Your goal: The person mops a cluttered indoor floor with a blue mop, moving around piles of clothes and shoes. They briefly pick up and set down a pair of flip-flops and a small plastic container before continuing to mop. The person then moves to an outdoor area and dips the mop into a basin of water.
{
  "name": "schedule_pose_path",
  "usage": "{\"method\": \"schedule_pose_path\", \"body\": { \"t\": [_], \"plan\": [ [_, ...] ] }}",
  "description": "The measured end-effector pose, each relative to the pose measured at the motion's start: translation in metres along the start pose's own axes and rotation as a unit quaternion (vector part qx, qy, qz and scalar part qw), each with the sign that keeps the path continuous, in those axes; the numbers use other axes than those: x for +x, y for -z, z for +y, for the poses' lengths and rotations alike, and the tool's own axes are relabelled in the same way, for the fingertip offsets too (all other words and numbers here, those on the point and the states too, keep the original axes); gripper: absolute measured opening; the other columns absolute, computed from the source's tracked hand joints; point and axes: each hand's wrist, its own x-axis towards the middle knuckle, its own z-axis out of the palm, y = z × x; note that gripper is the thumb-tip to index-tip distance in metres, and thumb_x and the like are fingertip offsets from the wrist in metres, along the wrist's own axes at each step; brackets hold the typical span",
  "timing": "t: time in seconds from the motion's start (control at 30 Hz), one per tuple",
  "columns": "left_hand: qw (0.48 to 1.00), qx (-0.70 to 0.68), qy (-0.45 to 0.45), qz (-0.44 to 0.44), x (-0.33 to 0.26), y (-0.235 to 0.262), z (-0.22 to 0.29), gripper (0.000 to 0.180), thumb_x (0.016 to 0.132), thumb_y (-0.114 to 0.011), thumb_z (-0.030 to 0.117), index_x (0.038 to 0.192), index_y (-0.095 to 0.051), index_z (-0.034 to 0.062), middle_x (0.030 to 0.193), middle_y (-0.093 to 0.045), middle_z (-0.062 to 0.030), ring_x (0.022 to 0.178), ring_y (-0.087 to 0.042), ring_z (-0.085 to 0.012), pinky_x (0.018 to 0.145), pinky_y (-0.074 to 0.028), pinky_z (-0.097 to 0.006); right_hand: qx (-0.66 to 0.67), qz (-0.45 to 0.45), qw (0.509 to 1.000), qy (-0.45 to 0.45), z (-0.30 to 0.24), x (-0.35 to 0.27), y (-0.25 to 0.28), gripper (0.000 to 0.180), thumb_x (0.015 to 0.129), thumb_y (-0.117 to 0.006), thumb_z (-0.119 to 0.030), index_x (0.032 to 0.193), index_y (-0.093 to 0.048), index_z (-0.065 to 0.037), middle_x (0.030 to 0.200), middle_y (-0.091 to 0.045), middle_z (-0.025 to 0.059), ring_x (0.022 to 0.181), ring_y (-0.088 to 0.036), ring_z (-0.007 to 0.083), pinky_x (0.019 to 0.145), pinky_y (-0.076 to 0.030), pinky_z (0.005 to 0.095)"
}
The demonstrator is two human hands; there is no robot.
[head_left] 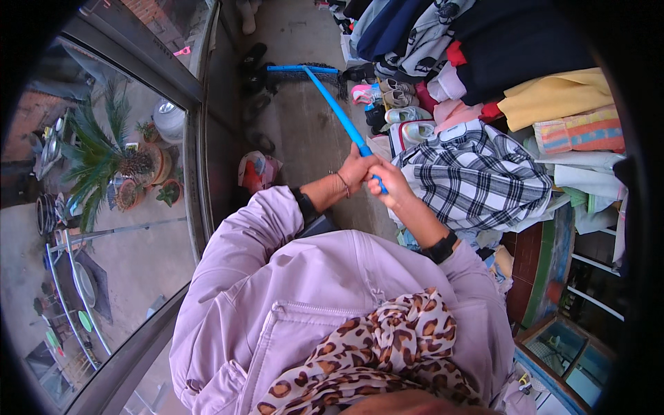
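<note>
Left hand (357,170) wrapped closed around blue broom handle (339,111) near its top end. Right hand (389,181) clenched on same handle just below, 2 hands touching. Handle slanted away to broom head (304,70) resting on concrete floor (304,138), beside row of shoes (394,104). Plaid cloth (477,176) lay right of hands, folded clothes (553,97) piled beyond. Glass railing (200,124) ran along left.

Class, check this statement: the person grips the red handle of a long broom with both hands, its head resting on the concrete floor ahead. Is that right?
Not quite. The head view shows the broom handle is blue, not red. The rest holds: left hand and right hand both grip it, head on the concrete floor.
</note>
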Motion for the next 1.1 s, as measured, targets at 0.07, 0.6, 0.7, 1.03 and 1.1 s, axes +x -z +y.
{"method": "schedule_pose_path", "body": {
  "t": [0.07,0.6,0.7,1.03,1.1],
  "plan": [
    [0.999,0.007,0.026,-0.024,-0.005,0.003,-0.009,0.044,0.071,-0.055,0.006,0.105,-0.029,0.0091,0.078,-0.044,-0.0057,0.060,-0.048,-0.0129,0.047,-0.043,-0.027,-0.019,0.040,0.999,-0.006,0.007,-0.009,0.000,0.029,0.075,-0.046,-0.001,0.101,-0.037,-0.010,0.063,-0.042,0.0026,0.043,-0.040,0.0063,0.034,-0.031,0.0166],
    [0.992,-0.115,-0.021,0.057,0.135,0.033,0.030,0.044,0.068,-0.052,0.000,0.107,-0.032,0.0087,0.072,-0.045,-0.0054,0.057,-0.048,-0.0142,0.043,-0.042,-0.028,-0.073,0.029,0.996,-0.030,-0.043,0.151,0.019,0.061,0.074,-0.043,0.000,0.127,-0.021,-0.019,0.061,-0.042,0.0025,0.041,-0.040,0.0084,0.032,-0.033,0.0208],
    [0.991,-0.125,-0.029,0.047,0.168,0.038,0.045,0.045,0.068,-0.052,0.000,0.108,-0.033,0.0072,0.073,-0.045,-0.0061,0.057,-0.049,-0.0147,0.044,-0.042,-0.028,-0.075,0.028,0.996,-0.039,-0.064,0.186,0.017,0.059,0.075,-0.042,-0.001,0.127,-0.022,-0.020,0.061,-0.042,0.0025,0.040,-0.040,0.0085,0.031,-0.033,0.0211],
    [0.992,-0.066,0.016,0.104,0.250,0.080,0.121,0.020,0.079,-0.050,0.016,0.098,-0.046,0.0080,0.062,-0.047,-0.0028,0.041,-0.042,-0.0106,0.032,-0.034,-0.025,-0.098,0.017,0.995,-0.033,-0.110,0.303,-0.018,0.049,0.080,-0.041,-0.004,0.124,-0.027,-0.022,0.064,-0.042,0.0019,0.041,-0.040,0.0088,0.031,-0.031,0.0221],
    [0.991,-0.065,0.036,0.112,0.271,0.085,0.134,0.018,0.081,-0.048,0.019,0.096,-0.046,0.0087,0.060,-0.046,-0.0014,0.037,-0.038,-0.0087,0.028,-0.030,-0.023,-0.078,0.016,0.996,-0.037,-0.126,0.327,-0.021,0.051,0.080,-0.041,-0.004,0.125,-0.025,-0.022,0.063,-0.041,0.0015,0.041,-0.040,0.0087,0.031,-0.031,0.0219]
  ]
}}
